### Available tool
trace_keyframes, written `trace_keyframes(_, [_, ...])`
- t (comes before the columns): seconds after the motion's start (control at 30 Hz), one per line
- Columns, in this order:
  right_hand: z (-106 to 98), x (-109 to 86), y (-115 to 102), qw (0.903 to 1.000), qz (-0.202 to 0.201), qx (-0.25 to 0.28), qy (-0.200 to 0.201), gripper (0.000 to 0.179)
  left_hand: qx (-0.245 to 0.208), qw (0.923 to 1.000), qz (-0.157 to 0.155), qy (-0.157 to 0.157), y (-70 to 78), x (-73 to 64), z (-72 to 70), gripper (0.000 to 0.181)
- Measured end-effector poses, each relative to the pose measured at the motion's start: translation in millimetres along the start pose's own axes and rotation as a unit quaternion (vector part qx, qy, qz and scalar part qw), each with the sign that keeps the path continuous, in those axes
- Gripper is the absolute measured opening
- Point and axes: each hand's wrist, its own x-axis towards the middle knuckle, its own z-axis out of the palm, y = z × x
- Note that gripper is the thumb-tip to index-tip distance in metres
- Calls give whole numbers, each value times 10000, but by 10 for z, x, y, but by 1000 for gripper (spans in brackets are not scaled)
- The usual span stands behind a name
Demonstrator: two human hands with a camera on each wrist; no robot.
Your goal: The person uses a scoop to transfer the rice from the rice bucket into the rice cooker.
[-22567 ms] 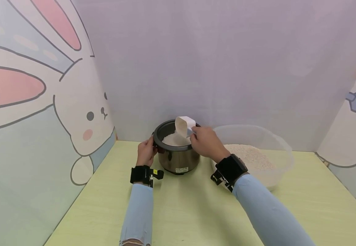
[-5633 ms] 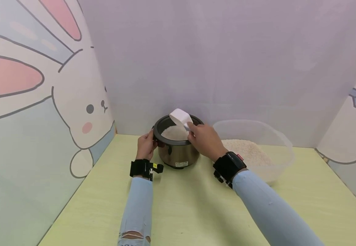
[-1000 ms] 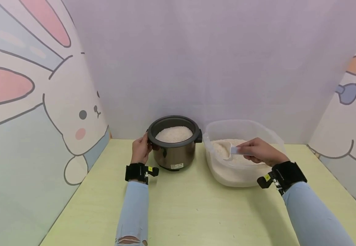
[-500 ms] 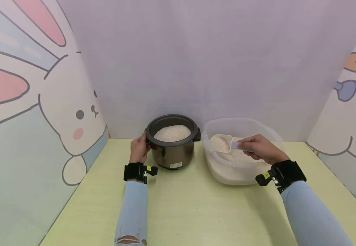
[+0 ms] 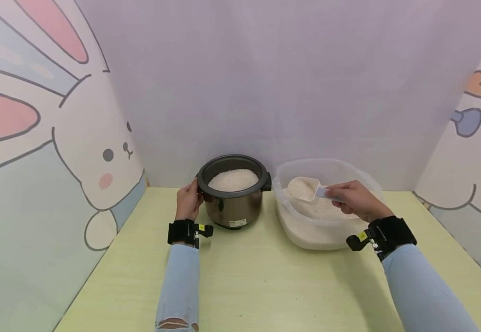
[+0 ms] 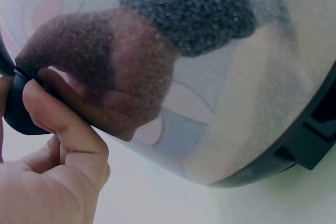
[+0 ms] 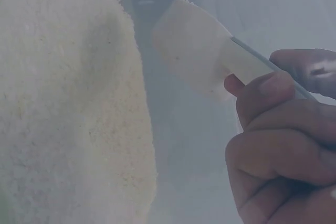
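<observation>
My left hand [image 5: 187, 202] grips the side handle [image 6: 22, 106] of a brown metallic rice cooker [image 5: 234, 210]; in the left wrist view the thumb and fingers close around this black handle. White rice [image 5: 234, 180] is heaped inside the cooker's dark pot. Over on the right, my right hand [image 5: 354, 200] pinches the pale handle of a white measuring scoop [image 7: 191, 51]. Rice fills the scoop, which hangs level just above the rice [image 5: 323, 211] in a translucent plastic tub [image 5: 327, 167]. The right wrist view shows the scoop raised off the rice, within the tub's walls.
Cooker and tub stand side by side on a pale yellow-green table [image 5: 257, 281], a narrow gap between them. A lilac curtain-like backdrop [image 5: 232, 83] rises close behind both. Cartoon-printed panels [image 5: 95, 193] flank the table on the left and right.
Seconds ago the scoop was tipped over the cooker; then it dug into the tub's rice, and now it is lifted, full. The cooker's rice stands higher than at first. The left hand keeps its grip.
</observation>
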Motion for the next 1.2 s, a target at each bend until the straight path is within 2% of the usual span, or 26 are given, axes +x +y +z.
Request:
trace_keyframes(0.27, [-12,-1,-34,9998,83,131,113,47,-32,10000,43,-9,12,0,4,37])
trace_keyframes(0.53, [4,-23,-3,9974,30,664,265,54,24,9999,116,32,-39,9,-9,39])
trace_keyframes(0.8, [-29,-33,-20,9906,-231,1258,485,45,61,9998,182,52,-43,-16,-2,40])
trace_keyframes(0.93, [-46,-30,-124,9876,-373,1402,598,37,88,9998,185,-79,60,-109,13,40])
trace_keyframes(1.07, [-33,-20,-322,9844,-435,1594,610,25,192,9995,202,-160,178,-216,31,39])
trace_keyframes(1.2, [2,0,-558,9812,-478,1768,612,21,191,9994,211,-192,214,-237,49,40])
